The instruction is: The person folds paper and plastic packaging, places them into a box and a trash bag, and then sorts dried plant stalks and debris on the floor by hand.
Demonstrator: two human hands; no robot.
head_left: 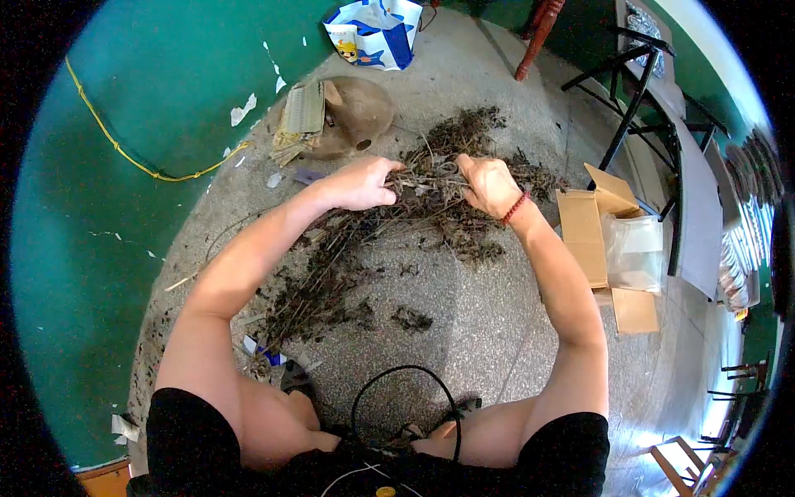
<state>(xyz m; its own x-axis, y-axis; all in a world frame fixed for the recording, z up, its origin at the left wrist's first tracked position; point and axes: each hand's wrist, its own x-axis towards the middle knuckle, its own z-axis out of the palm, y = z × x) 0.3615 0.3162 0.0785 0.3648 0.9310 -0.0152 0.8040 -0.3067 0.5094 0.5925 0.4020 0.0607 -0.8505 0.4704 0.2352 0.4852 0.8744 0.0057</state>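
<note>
Dark, dried plant stalks (pixel 331 277) lie in a tangled heap on the speckled floor, spreading from the lower left to the upper right. My left hand (pixel 364 183) is closed on stems at the heap's upper middle. Opposite it, my right hand (pixel 490 185), with a red bead bracelet at the wrist, has its fingers bent round stems of the same heap. Pale stems stretch between the two hands. A small loose clump (pixel 411 318) rests on the floor below the heap.
Beyond the heap are stacked papers (pixel 305 109) on a round brown board (pixel 364 112) and a white-blue bag (pixel 377 37). An open cardboard box (pixel 582 236) with clear plastic stands right, near black-legged folding tables (pixel 700 199). A yellow cord (pixel 112 139) hangs along the green wall.
</note>
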